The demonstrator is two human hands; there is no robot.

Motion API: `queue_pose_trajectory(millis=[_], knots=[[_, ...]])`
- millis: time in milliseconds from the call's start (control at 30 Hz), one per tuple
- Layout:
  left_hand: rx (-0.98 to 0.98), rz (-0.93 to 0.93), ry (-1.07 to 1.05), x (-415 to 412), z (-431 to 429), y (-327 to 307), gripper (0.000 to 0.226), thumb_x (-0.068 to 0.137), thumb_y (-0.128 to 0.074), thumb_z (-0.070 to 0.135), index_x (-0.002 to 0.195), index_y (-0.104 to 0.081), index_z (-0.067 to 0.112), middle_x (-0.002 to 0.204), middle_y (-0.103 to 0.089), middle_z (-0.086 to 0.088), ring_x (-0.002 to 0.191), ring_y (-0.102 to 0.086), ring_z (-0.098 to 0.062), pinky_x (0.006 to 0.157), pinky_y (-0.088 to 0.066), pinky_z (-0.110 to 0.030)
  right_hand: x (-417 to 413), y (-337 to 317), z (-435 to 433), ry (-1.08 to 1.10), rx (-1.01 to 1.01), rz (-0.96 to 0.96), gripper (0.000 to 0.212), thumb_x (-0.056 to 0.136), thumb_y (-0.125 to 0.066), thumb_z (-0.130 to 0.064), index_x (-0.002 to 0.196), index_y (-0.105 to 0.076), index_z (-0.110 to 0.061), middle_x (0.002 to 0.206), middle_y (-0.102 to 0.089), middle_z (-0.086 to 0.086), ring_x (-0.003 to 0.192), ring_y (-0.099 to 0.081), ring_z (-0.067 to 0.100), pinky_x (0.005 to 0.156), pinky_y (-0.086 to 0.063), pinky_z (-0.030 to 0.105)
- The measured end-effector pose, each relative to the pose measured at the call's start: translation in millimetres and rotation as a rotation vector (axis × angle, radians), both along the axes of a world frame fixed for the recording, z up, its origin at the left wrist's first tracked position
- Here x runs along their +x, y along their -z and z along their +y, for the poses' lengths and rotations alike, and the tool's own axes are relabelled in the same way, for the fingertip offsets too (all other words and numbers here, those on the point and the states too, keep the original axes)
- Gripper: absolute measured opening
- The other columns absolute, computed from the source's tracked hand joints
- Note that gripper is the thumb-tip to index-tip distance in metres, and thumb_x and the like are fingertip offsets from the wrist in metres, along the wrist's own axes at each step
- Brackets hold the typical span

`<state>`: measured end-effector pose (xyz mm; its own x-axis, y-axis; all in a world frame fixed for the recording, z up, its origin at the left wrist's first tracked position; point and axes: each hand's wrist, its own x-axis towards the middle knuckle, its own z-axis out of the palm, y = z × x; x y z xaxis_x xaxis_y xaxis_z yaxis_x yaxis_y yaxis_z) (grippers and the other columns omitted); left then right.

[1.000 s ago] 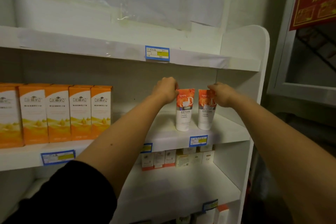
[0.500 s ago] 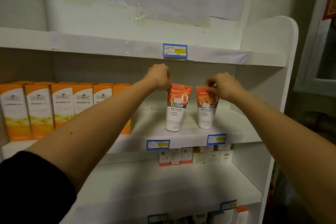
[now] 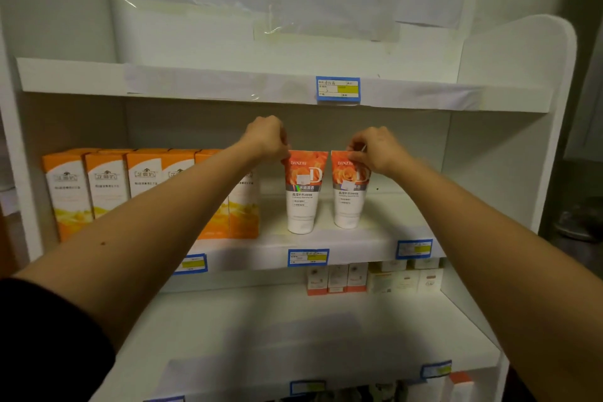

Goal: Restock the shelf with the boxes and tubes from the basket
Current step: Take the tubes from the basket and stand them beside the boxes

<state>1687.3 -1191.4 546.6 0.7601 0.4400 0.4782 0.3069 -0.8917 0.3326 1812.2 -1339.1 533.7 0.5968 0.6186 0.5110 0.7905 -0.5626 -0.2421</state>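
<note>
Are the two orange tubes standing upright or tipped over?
Upright: both tubes stand cap-down on the middle shelf, each pinched at its top.

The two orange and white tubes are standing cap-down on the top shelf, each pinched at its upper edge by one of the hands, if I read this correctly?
Not quite: the head view shows the left tube and right tube standing cap-down on the middle shelf, beside the orange boxes, not on the top shelf. The left hand and right hand do each pinch an upper edge.
</note>
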Motion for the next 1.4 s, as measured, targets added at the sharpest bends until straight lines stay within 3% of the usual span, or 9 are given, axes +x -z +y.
queue_pose_trajectory(millis=[200, 367, 600, 733, 833, 933, 1133, 1267, 1400], knots=[[0.002, 0.033, 0.025, -5, 6, 2, 0.022, 0.083, -0.066, 0.012, 0.101, -0.067, 0.000, 0.111, -0.068, -0.015, 0.104, -0.062, -0.026, 0.083, -0.044, -0.029, -4, 0, 7, -0.030, 0.010, 0.014, 0.025, 0.089, -0.059, -0.017, 0.109, -0.065, -0.004, 0.113, -0.067, 0.015, 0.103, -0.063, 0.027, 0.086, -0.048, 0.032], [0.106, 0.076, 0.004, -7, 12, 3, 0.022, 0.084, -0.064, 0.021, 0.101, -0.067, 0.007, 0.110, -0.068, -0.012, 0.103, -0.062, -0.026, 0.094, -0.048, -0.039, -5, 1, 11, -0.018, 0.029, 0.020, 0.025, 0.088, -0.061, -0.018, 0.108, -0.065, -0.005, 0.113, -0.067, 0.015, 0.103, -0.063, 0.027, 0.090, -0.051, 0.036], [0.307, 0.035, -0.078, -10, -2, 11, 0.028, 0.091, -0.052, 0.026, 0.115, -0.063, 0.015, 0.120, -0.065, -0.007, 0.117, -0.053, -0.026, 0.104, -0.032, -0.042, -6, 9, 5, -0.008, 0.061, 0.012, 0.034, 0.088, -0.061, -0.022, 0.121, -0.061, -0.013, 0.123, -0.064, 0.010, 0.110, -0.061, 0.026, 0.096, -0.051, 0.041], [0.490, -0.105, -0.052, -24, -13, 26, 0.029, 0.090, -0.051, 0.026, 0.115, -0.060, 0.014, 0.120, -0.061, -0.008, 0.116, -0.049, -0.025, 0.095, -0.037, -0.037, -21, 25, -5, -0.028, 0.163, -0.107, 0.030, 0.088, -0.060, -0.023, 0.116, -0.061, -0.017, 0.120, -0.060, 0.005, 0.107, -0.060, 0.023, 0.091, -0.051, 0.039], [0.443, -0.244, 0.086, -49, -21, 51, 0.025, 0.087, -0.051, 0.023, 0.106, -0.064, 0.012, 0.108, -0.066, -0.009, 0.104, -0.055, -0.026, 0.083, -0.041, -0.036, -42, 53, -17, -0.082, 0.216, -0.194, 0.022, 0.088, -0.057, -0.026, 0.108, -0.062, -0.020, 0.110, -0.061, 0.002, 0.095, -0.061, 0.021, 0.079, -0.051, 0.037], [0.350, -0.235, 0.171, -77, -23, 91, 0.025, 0.083, -0.051, 0.021, 0.099, -0.067, 0.011, 0.097, -0.070, -0.010, 0.095, -0.060, -0.029, 0.075, -0.045, -0.036, -65, 93, -25, -0.131, 0.184, -0.162, 0.017, 0.088, -0.055, -0.027, 0.102, -0.062, -0.024, 0.104, -0.065, -0.003, 0.089, -0.061, 0.019, 0.075, -0.050, 0.034], [0.193, 0.031, 0.226, -129, -17, 230, 0.028, 0.082, -0.047, 0.030, 0.095, -0.068, 0.015, 0.087, -0.071, -0.004, 0.080, -0.064, -0.025, 0.065, -0.038, -0.025, -103, 220, -25, -0.310, 0.061, 0.028, 0.015, 0.087, -0.056, -0.021, 0.097, -0.067, -0.017, 0.094, -0.066, 0.001, 0.077, -0.056, 0.014, 0.074, -0.051, 0.034], [0.083, 0.246, 0.248, -151, -16, 334, 0.037, 0.082, -0.040, 0.034, 0.089, -0.068, 0.011, 0.088, -0.071, -0.008, 0.083, -0.065, -0.029, 0.067, -0.045, -0.029, -124, 325, -26, -0.322, -0.136, 0.287, 0.021, 0.091, -0.053, -0.023, 0.107, -0.065, -0.019, 0.105, -0.065, 0.001, 0.085, -0.056, 0.013, 0.077, -0.045, 0.023], [-0.014, 0.503, 0.223, -166, -12, 429, 0.026, 0.084, -0.049, 0.030, 0.096, -0.066, 0.015, 0.103, -0.068, -0.004, 0.096, -0.062, -0.025, 0.073, -0.044, -0.027, -143, 419, -27, -0.290, -0.315, 0.443, 0.024, 0.091, -0.054, -0.024, 0.112, -0.064, -0.017, 0.113, -0.065, 0.006, 0.099, -0.061, 0.023, 0.084, -0.049, 0.030]])
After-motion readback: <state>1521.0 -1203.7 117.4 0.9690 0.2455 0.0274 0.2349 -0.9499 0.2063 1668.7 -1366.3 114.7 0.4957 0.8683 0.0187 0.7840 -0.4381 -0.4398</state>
